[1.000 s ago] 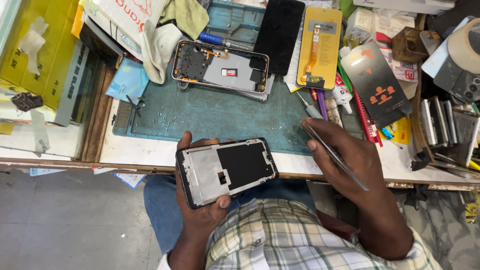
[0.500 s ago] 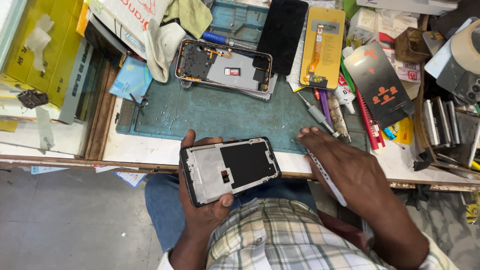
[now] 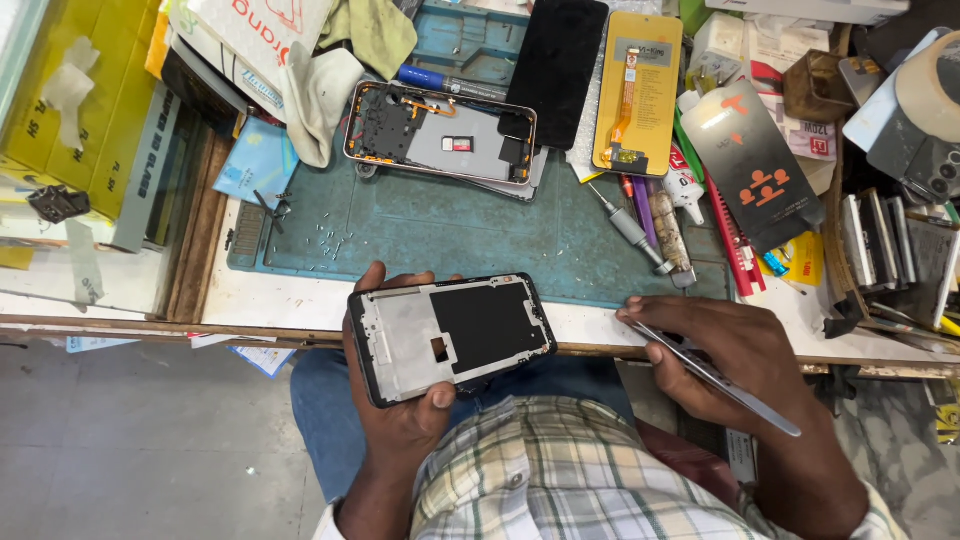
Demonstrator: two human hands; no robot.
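Left hand: the left hand [image 3: 400, 420] is wrapped around a phone frame [image 3: 450, 335], fingers behind it and thumb on its lower edge. It holds the frame in the lower middle of the picture, just over the near edge of the desk [image 3: 260, 300].
Right hand: the right hand [image 3: 735, 355] is closed around thin metal tweezers [image 3: 715, 375]. Its fingertips rest on the desk edge at the lower right. The tweezers lie along the hand and point away from the frame.
Phone frame: it is open and mostly bare inside, grey metal with a black patch in the middle. No board or small parts show in it.
What looks done: the phone seems to be taken apart already. Another opened phone body [image 3: 440, 135] with its parts showing lies on the green mat [image 3: 450, 230] in the upper middle. A black screen [image 3: 555, 70] and a yellow panel with a flat cable [image 3: 638, 90] lie above it. Tiny screws [image 3: 325, 245] are scattered on the mat at the left.
What looks left: I think the pieces are not yet put together, because they all lie apart.
Nearby: a small screwdriver [image 3: 630, 230] lies on the mat at the right, near the right hand.
Change from before: the right hand has come down and back to the desk edge, and the tweezers have slid lower in it. The left hand keeps the frame in almost the same place.
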